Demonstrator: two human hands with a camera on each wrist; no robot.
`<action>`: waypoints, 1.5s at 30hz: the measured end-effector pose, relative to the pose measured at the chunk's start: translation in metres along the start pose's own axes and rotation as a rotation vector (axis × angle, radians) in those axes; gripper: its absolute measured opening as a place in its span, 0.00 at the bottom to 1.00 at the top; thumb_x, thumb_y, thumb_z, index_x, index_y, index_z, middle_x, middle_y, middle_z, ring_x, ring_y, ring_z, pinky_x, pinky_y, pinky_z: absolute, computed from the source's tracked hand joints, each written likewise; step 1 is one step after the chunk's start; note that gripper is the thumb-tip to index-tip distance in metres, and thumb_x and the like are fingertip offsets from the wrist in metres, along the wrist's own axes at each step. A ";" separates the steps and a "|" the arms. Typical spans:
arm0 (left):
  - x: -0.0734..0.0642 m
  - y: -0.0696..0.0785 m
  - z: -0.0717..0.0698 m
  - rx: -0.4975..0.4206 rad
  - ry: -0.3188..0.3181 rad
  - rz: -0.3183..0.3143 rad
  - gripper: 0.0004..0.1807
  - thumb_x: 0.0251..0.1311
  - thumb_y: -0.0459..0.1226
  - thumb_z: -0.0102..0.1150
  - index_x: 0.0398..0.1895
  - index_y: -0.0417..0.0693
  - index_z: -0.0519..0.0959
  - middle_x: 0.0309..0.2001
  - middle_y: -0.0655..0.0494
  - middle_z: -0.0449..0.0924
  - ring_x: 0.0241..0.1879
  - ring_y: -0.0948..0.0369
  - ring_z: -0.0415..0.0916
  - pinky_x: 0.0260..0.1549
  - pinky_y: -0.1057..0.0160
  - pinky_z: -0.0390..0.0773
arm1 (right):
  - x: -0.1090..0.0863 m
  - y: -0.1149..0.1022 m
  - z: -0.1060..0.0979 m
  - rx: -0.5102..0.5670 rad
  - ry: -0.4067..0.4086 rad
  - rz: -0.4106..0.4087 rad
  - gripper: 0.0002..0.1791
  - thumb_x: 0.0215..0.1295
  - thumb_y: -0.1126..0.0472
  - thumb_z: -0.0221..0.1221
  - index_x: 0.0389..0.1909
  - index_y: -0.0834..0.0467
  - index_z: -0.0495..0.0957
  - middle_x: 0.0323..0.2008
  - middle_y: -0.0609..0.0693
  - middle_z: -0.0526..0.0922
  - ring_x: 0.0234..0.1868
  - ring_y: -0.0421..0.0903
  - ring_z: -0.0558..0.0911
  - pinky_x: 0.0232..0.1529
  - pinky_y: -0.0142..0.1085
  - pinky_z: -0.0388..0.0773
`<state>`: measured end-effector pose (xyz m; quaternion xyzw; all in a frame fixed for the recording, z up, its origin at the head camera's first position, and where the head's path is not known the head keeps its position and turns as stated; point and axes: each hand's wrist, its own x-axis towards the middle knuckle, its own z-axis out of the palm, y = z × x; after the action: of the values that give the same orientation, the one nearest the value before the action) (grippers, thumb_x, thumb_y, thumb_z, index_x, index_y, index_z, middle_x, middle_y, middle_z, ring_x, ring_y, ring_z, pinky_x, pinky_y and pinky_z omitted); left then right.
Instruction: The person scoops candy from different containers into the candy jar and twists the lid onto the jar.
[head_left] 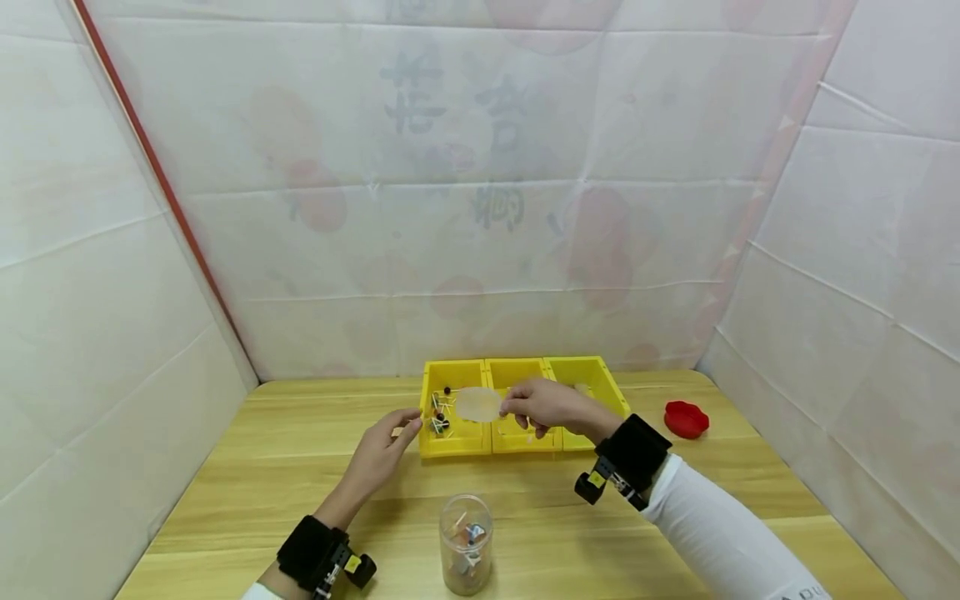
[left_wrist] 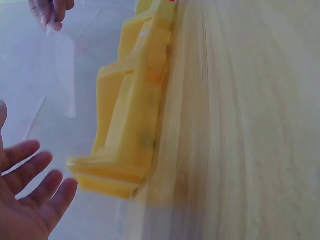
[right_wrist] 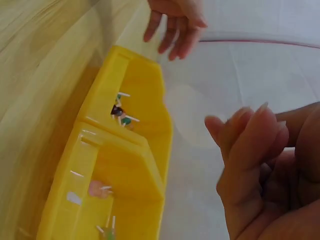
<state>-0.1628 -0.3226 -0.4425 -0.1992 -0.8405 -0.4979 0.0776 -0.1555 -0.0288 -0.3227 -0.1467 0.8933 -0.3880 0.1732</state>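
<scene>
My right hand pinches a thin, translucent, round plastic disc by its edge, above the yellow bins. In the left wrist view the disc hangs from those fingertips. My left hand has its fingers spread and holds nothing, close to the front left corner of the left yellow bin. Small stick-like pieces with dark and green heads lie inside that bin. The middle bin holds several small pieces, including a pinkish one.
A clear jar with small mixed pieces in it stands at the table's front, between my forearms. The right yellow bin adjoins the others. A red scalloped dish or lid lies at the right. White sheets wall the wooden table.
</scene>
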 end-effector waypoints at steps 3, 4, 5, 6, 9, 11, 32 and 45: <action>0.005 -0.004 0.002 0.015 0.046 -0.035 0.29 0.72 0.54 0.47 0.63 0.44 0.74 0.59 0.47 0.75 0.58 0.49 0.72 0.52 0.46 0.76 | 0.009 -0.003 0.006 -0.063 0.047 0.005 0.11 0.75 0.56 0.52 0.39 0.56 0.80 0.22 0.54 0.73 0.17 0.47 0.64 0.23 0.38 0.71; 0.007 -0.005 0.002 0.019 0.056 -0.046 0.29 0.72 0.55 0.47 0.64 0.43 0.74 0.60 0.46 0.74 0.58 0.49 0.72 0.52 0.46 0.76 | 0.011 -0.004 0.008 -0.077 0.060 0.008 0.10 0.75 0.57 0.52 0.39 0.56 0.79 0.21 0.53 0.73 0.17 0.47 0.65 0.24 0.39 0.72; 0.009 -0.007 0.002 0.022 0.062 -0.058 0.30 0.72 0.55 0.47 0.65 0.43 0.73 0.61 0.46 0.73 0.58 0.48 0.72 0.52 0.46 0.75 | 0.014 -0.004 0.010 -0.095 0.071 0.012 0.09 0.75 0.57 0.52 0.39 0.57 0.79 0.22 0.54 0.74 0.18 0.47 0.65 0.25 0.39 0.71; 0.011 -0.009 0.003 0.027 0.064 -0.068 0.30 0.72 0.55 0.47 0.65 0.44 0.73 0.62 0.45 0.73 0.59 0.48 0.71 0.52 0.46 0.75 | 0.016 -0.005 0.012 -0.121 0.080 0.013 0.09 0.75 0.57 0.52 0.38 0.57 0.78 0.23 0.56 0.75 0.18 0.48 0.65 0.25 0.38 0.71; 0.017 -0.013 0.005 0.037 0.062 -0.093 0.30 0.72 0.53 0.48 0.67 0.42 0.70 0.64 0.43 0.71 0.59 0.47 0.72 0.53 0.45 0.75 | 0.025 -0.004 0.016 -0.194 0.098 0.019 0.11 0.75 0.58 0.52 0.37 0.60 0.80 0.25 0.61 0.77 0.19 0.48 0.68 0.27 0.39 0.74; 0.021 -0.014 0.008 0.050 0.050 -0.110 0.30 0.73 0.51 0.49 0.69 0.40 0.68 0.63 0.42 0.71 0.58 0.46 0.72 0.53 0.44 0.74 | 0.030 -0.004 0.019 -0.250 0.111 0.029 0.12 0.75 0.58 0.53 0.36 0.61 0.80 0.26 0.61 0.78 0.20 0.46 0.71 0.28 0.38 0.76; 0.029 -0.020 0.025 0.007 -0.075 -0.223 0.29 0.73 0.38 0.51 0.73 0.39 0.61 0.62 0.36 0.72 0.38 0.55 0.82 0.29 0.63 0.82 | 0.085 -0.015 0.041 -0.641 0.108 0.096 0.23 0.73 0.65 0.51 0.18 0.51 0.55 0.17 0.49 0.51 0.18 0.44 0.53 0.24 0.42 0.53; 0.032 -0.019 0.026 0.039 -0.097 -0.229 0.31 0.73 0.38 0.52 0.75 0.39 0.58 0.63 0.36 0.70 0.27 0.63 0.78 0.21 0.63 0.78 | 0.059 -0.020 0.023 0.272 -0.066 0.261 0.13 0.74 0.68 0.47 0.28 0.65 0.74 0.34 0.62 0.81 0.15 0.42 0.59 0.21 0.33 0.59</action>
<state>-0.1979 -0.3002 -0.4603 -0.1241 -0.8700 -0.4770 -0.0166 -0.1962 -0.0796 -0.3338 -0.0174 0.8379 -0.4743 0.2696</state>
